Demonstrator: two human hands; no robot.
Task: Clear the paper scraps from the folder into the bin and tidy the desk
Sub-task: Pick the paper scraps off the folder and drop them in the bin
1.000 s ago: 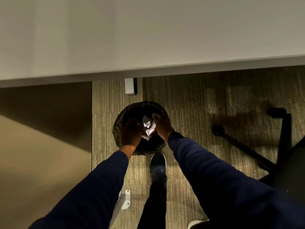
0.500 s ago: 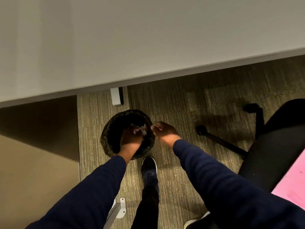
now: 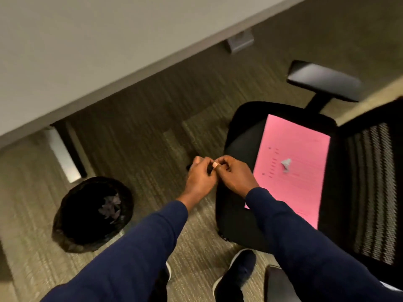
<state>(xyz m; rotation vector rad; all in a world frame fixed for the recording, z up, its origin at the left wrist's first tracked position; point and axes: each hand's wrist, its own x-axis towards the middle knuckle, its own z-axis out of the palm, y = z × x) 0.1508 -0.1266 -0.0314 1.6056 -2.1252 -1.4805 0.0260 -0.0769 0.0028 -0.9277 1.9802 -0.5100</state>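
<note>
Both hands meet in the air above the carpet, between the bin and the office chair. The left hand [image 3: 199, 178] is curled, its fingertips pressed against those of the right hand [image 3: 234, 176], which is curled too; a small pale bit shows where the fingers touch, but the blur makes it impossible to tell whether either hand is grasping anything. Both arms wear dark blue sleeves [image 3: 135, 249]. The bin [image 3: 92, 214], round and lined with a black bag, stands on the carpet [image 3: 141, 136] to the left of the hands and well apart from them, near a white desk leg [image 3: 62, 155]. Inside it, towards its right side, lie crumpled paper scraps [image 3: 110, 207], greyish in the shadow. The pale desk [image 3: 87, 40] fills the upper left of the view, its edge running diagonally. To the right stands the black office chair [image 3: 239, 131] with a mesh back and an armrest [image 3: 322, 82] sticking out at the top. On the seat lies the pink folder [image 3: 292, 171], flat and open, and one small grey paper scrap [image 3: 286, 164] rests on it near its middle. Two dark shoes [image 3: 236, 273] with white soles show at the bottom edge.
</note>
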